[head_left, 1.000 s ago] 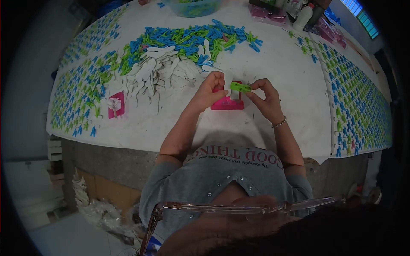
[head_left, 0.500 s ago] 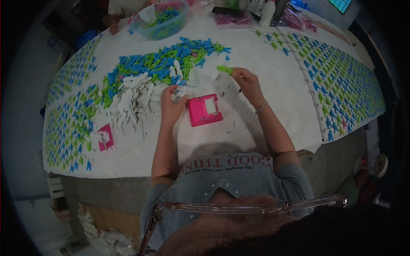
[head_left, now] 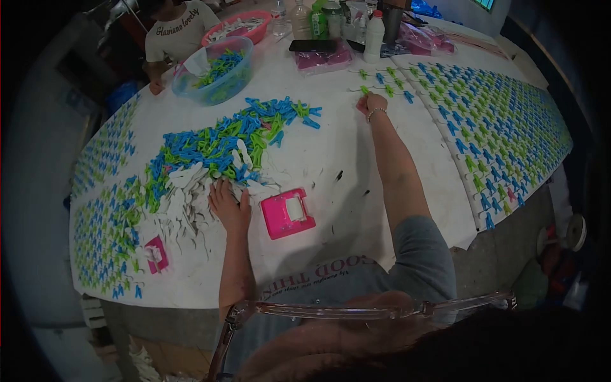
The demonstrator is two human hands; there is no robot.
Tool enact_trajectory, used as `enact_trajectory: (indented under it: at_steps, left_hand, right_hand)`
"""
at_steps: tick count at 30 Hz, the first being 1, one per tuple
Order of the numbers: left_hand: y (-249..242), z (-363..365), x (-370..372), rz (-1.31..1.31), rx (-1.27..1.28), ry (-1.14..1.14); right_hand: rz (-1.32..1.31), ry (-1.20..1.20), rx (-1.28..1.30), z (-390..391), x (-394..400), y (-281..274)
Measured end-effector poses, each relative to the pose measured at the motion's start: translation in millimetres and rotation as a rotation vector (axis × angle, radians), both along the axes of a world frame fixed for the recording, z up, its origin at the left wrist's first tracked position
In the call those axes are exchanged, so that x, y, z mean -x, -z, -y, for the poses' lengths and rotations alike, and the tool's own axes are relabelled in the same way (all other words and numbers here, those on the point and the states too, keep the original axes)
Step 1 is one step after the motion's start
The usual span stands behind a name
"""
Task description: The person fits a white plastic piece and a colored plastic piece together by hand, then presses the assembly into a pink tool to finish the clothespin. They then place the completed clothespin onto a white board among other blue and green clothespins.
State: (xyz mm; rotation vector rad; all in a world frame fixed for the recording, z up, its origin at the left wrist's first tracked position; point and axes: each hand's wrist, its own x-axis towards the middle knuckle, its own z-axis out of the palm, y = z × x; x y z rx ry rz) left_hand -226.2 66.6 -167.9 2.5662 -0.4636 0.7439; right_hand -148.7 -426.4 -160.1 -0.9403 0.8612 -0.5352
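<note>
My right hand [head_left: 374, 104] reaches far out, its fingers pinched at a green plastic clip [head_left: 364, 90] that has a thin dark line beside it. This clip is at the near end of a small group of green and blue clips on the white table. My left hand [head_left: 229, 207] lies with fingers spread on the edge of a pile of flat white pieces [head_left: 184, 200]. Behind that pile is a heap of blue and green clips [head_left: 210, 143]. Between my arms sits a pink tray [head_left: 280, 219] with a white roller-like block [head_left: 295, 208] in it.
Rows of clips cover the right side [head_left: 509, 134] and left side [head_left: 105, 235] of the table. A clear blue basin [head_left: 219, 92], a red basin [head_left: 258, 25], a black phone [head_left: 313, 46] and bottles stand at the back. A person [head_left: 181, 32] sits across. A second pink tray [head_left: 154, 254] lies left.
My right hand has carried the green clip away to the back, to the group of clips. My left hand has left the pink tray's edge and moved left onto the white pieces. The view has shifted.
</note>
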Motion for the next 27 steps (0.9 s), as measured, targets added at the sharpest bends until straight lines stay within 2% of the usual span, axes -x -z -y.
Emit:
enact_trajectory:
  at_steps: [3, 16, 19, 20, 23, 27]
  left_hand:
    - [-2, 1, 0, -0.026, -0.011, -0.010]
    - [-2, 1, -1, -0.031, 0.015, 0.010]
    - [-4, 4, -3, -0.005, 0.018, 0.018]
    - [-4, 1, -1, 0.027, 0.018, 0.015]
    - [-5, -7, -3, 0.090, 0.178, 0.109]
    - [-7, -8, 0, 0.132, 0.253, 0.082]
  right_hand:
    - [-0.022, 0.081, -0.042, 10, -11, -8]
    - [-0.069, 0.121, -0.069, 19, -20, -13]
    - [-0.050, 0.060, 0.008, 5, -9, -8]
    - [-0.022, 0.005, 0.104, 0, -5, -2]
    - [0.105, -0.118, 0.268, -29, 8, 23]
    - [0.101, -0.427, 0.318, -87, 66, 10]
